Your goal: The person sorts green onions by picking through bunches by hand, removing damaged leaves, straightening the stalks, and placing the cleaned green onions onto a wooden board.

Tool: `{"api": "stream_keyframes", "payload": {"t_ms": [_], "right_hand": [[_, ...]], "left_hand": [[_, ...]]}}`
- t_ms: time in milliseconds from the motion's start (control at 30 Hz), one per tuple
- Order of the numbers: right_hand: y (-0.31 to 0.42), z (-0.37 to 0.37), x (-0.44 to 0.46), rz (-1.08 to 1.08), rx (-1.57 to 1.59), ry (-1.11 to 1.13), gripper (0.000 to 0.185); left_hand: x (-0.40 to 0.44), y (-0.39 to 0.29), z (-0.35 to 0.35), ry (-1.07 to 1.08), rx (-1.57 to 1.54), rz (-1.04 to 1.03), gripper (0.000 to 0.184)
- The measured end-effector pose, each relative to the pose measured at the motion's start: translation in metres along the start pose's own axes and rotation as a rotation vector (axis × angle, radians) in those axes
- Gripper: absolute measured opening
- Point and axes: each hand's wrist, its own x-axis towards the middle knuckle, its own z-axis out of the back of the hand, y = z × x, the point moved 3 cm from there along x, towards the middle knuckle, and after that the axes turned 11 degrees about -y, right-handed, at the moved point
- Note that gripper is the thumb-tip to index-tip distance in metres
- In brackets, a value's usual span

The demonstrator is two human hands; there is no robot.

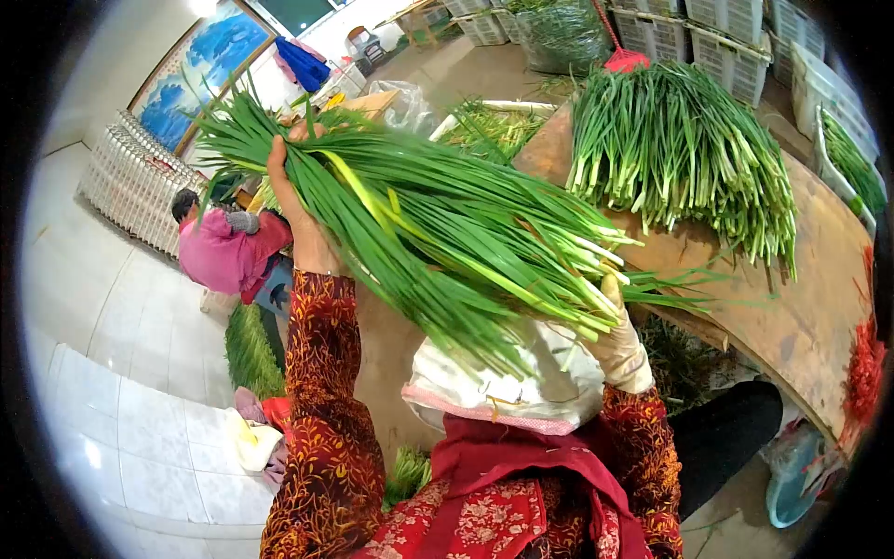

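A large bundle of garlic chives [447, 214] stretches across the view in front of me, green leaf tips at upper left and pale stem ends at right. My left hand [296, 191], bare, is closed around the leafy end. At the stem ends is my right hand [619, 340] in a pale glove, thumb up against the stems; its fingers are partly hidden. One yellowed leaf [358, 191] stands out among the green ones. Beneath the bundle, a white woven sack [503, 396] lies across my lap.
A heap of garlic chives [680, 158] lies on the curved wooden table [745, 298] at right. Red ties [864, 373] hang at its edge. Stacked plastic crates [726, 61] stand behind. A person in pink [228, 247] sits at left. A blue basin [792, 489] is at lower right.
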Motion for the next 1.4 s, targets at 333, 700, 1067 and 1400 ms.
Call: {"api": "stream_keyframes", "payload": {"t_ms": [333, 700, 1067, 1400], "right_hand": [[0.022, -0.052, -0.007, -0.026, -0.372, -0.193, 0.036], [0.015, -0.075, -0.007, 0.096, -0.539, -0.309, 0.029], [0.013, -0.045, -0.003, 0.096, -0.308, -0.127, 0.026], [0.045, 0.071, -0.08, -0.047, -0.949, -0.827, 0.027]], "left_hand": [[-0.004, 0.001, 0.016, -0.09, 0.0, -0.05, 0.021], [-0.007, -0.004, 0.001, 0.057, -0.129, 0.005, 0.02], [0.006, -0.006, 0.018, -0.062, 0.001, 0.032, 0.031], [0.029, -0.048, 0.051, -0.454, 0.16, -0.037, 0.019]]}}
